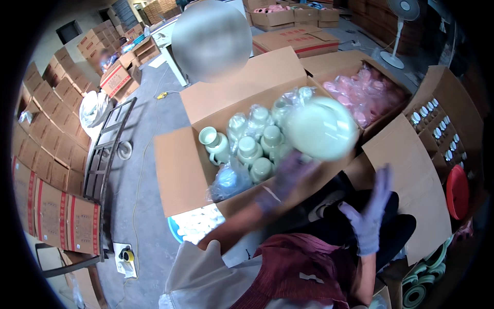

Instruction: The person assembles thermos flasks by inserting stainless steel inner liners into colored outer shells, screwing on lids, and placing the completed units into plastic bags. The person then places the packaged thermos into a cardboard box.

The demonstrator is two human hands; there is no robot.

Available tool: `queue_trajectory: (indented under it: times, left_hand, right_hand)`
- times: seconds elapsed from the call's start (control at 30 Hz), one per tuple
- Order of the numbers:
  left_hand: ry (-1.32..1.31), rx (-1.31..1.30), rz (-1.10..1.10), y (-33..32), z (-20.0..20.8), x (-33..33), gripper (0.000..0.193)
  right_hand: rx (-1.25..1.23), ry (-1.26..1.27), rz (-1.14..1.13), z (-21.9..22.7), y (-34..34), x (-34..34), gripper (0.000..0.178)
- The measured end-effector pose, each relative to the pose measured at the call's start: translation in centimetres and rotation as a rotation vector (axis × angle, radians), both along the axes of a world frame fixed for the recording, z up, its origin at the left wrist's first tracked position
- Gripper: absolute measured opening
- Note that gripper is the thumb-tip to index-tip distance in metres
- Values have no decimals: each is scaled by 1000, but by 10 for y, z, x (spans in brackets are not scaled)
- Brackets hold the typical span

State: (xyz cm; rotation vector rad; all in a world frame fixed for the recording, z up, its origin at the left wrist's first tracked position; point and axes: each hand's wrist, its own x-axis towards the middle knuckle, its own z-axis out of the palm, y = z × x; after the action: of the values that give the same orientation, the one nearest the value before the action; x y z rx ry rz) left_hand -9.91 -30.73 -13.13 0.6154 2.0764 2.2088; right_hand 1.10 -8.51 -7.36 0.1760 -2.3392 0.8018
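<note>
My left hand [293,177], in a light purple knitted glove, reaches over the open carton [177,165] and grips the underside of a large, smooth pale green jug [321,129]. Motion blurs that jug, and its handle is not visible. Inside the carton stand several pale green jugs [249,149], some wrapped in clear plastic; one at the left corner [217,147] shows its round mouth and handle. A bag with something blue [226,177] lies at the near corner. My right hand [369,213], gloved alike, hangs above my lap with fingers spread, holding nothing.
Beyond to the right is a carton of pink plastic-wrapped pieces [363,92]. A divided box of silver-topped items [437,131] and a red basin [457,193] stand right. Green rings [419,283] lie lower right. A metal rack [110,149] and stacked cartons [62,134] line the left.
</note>
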Motion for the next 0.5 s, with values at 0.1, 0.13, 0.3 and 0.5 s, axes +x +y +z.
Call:
queue_trajectory:
  times: [0.1,0.13,0.3,0.5]
  left_hand:
    - [80,226,-223,108,8,46,42]
    - [379,135,-218,130,0,52,39]
    - [314,81,-464,195,-1,88,33]
    - [-682,650,-941,182,-85,108,45]
  right_hand:
    - [290,177,-177,54,-2,28,102]
    - [346,134,-294,63,-1,37,93]
    - [454,102,-438,69,63,89,78]
    - [151,-21,405,66,80,98,62]
